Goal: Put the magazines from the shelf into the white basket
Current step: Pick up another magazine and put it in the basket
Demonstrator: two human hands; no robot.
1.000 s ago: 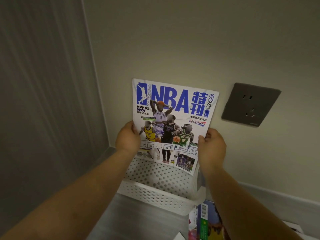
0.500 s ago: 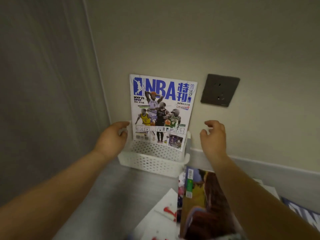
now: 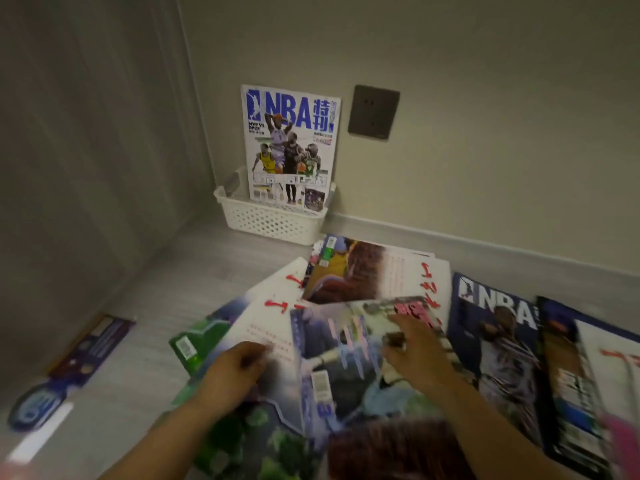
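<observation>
Head view: I am reaching into the loose pile of magazines [image 3: 374,271] spread over the shelf [image 3: 207,268]. My right hand [image 3: 415,351] is lying with fingers spread wide on the top magazine [image 3: 339,362], holding nothing. My left hand [image 3: 235,372] is sitting at that magazine's left edge with fingers curled. Blur is hiding whether it is gripping anything, so I cannot tell. 1 magazine, the NBA issue [image 3: 289,143], is standing in the white basket [image 3: 270,221] in the corner, near the wall socket [image 3: 373,111].

To do this pickup well, I judge I should be pinning the cover with the right hand while working left fingers under the edge. That way I am lifting only 1 copy and not dragging the glossy ones beneath.

The top magazine is lying flat, its long axis running away from me toward the wall, tilted slightly right. The NBA issue is leaning on the wall, long axis upright, title on top, cover facing me. The next copy probably needs turning upright the same way.
</observation>
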